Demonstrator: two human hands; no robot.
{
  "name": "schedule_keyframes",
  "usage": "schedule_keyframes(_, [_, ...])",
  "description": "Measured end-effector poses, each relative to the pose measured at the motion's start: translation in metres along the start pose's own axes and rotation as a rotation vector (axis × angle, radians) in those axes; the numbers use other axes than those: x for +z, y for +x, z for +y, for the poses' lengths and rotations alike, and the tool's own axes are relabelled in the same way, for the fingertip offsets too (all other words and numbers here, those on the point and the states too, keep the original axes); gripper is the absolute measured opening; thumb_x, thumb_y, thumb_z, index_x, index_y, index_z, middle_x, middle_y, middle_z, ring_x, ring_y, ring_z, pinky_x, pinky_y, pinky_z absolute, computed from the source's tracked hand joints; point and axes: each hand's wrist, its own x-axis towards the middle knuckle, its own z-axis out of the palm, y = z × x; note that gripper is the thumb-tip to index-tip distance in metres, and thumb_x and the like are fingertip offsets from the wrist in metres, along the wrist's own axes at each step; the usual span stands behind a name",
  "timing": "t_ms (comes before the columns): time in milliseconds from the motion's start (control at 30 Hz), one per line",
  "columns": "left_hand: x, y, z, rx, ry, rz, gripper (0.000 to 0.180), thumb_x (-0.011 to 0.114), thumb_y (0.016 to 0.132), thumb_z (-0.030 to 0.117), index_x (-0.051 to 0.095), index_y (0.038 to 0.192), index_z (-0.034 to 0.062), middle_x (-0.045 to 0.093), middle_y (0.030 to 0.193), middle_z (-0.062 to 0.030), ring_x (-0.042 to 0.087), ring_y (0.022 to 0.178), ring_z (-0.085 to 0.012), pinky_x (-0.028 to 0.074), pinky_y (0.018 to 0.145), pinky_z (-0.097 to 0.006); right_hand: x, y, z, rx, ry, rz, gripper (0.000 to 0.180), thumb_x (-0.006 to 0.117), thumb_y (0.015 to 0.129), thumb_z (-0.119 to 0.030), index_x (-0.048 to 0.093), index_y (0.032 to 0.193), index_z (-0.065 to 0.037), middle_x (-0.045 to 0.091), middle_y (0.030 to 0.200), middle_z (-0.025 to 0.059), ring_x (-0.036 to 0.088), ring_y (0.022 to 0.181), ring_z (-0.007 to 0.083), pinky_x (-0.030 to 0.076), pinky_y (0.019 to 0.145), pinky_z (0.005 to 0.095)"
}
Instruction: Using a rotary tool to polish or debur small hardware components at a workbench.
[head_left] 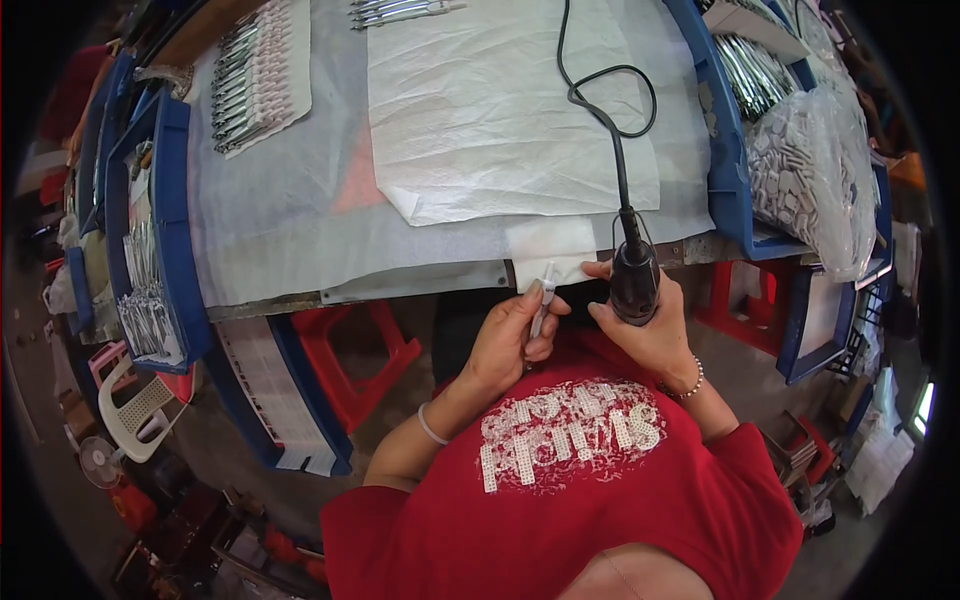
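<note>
My left hand (497, 345) is closed on a small slim piece (546, 292), white at its upper end with a greyish stem. It is held just off the table's near edge, beside a white cloth pad (560, 240). To its right, my right hand (668, 325) is wrapped round a black corded power tool (636, 283), apparently an electric screwdriver. Its cable (617, 150) rises from the top and loops across the table. The tool's working end is hidden, and I cannot tell whether it touches the piece.
White sheeting (480, 130) covers the table. Several metal pieces with pale ends (260, 75) lie in a row at the far left. Blue bins (165, 230) of metal parts flank the table; a clear bag of white parts (805, 170) sits at right. Red stools (350, 365) stand below.
</note>
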Motion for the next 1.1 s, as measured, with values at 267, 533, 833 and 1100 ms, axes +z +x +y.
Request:
schedule_keyframes(267, [-0.001, 0.004, -0.009, 0.02, 0.022, -0.101, 0.04, 0.04, 0.1, 0.036, 0.058, 0.096, 0.0004, 0.05, 0.067, -0.0006, 0.036, 0.047, -0.0055, 0.029, 0.042, -0.02, -0.002, 0.002, -0.007, 0.045, -0.082, -0.014, 0.033, 0.076, 0.067, -0.009, 0.055, 0.092, -0.003, 0.058, 0.067, 0.0036, 0.052, 0.061, 0.0065, 0.045, 0.057, 0.0246])
schedule_keyframes(533, [0.003, 0.009, -0.006, 0.019, 0.002, -0.075, 0.041, 0.039, 0.1, 0.036, 0.058, 0.097, 0.0004, 0.05, 0.068, -0.0004, 0.039, 0.048, -0.0056, 0.032, 0.044, -0.02, 0.0, -0.002, -0.009, 0.099, 0.012, -0.051, 0.039, 0.067, 0.071, 0.006, 0.053, 0.107, 0.002, 0.062, 0.114, 0.0155, 0.054, 0.07, 0.0032, 0.045, 0.064, 0.0196])
schedule_keyframes(833, [0.002, 0.012, -0.003, 0.019, -0.04, -0.044, 0.042, 0.039, 0.1, 0.037, 0.059, 0.097, 0.0007, 0.052, 0.068, -0.0005, 0.04, 0.048, -0.0057, 0.032, 0.044, -0.02, 0.0, -0.002, -0.006, 0.084, 0.007, -0.076, 0.039, 0.066, 0.072, 0.006, 0.051, 0.108, 0.003, 0.062, 0.114, 0.0164, 0.055, 0.07, 0.0041, 0.045, 0.065, 0.0198])
schedule_keyframes(1100, [-0.001, 0.015, -0.003, -0.026, -0.097, -0.058, 0.043, 0.04, 0.099, 0.038, 0.059, 0.096, 0.0, 0.052, 0.067, -0.0009, 0.039, 0.047, -0.0059, 0.032, 0.043, -0.02, 0.006, 0.003, -0.009, 0.128, 0.032, -0.007, 0.04, 0.074, 0.069, -0.004, 0.057, 0.105, 0.0, 0.068, 0.09, 0.0038, 0.057, 0.075, 0.0027, 0.047, 0.068, 0.0207])
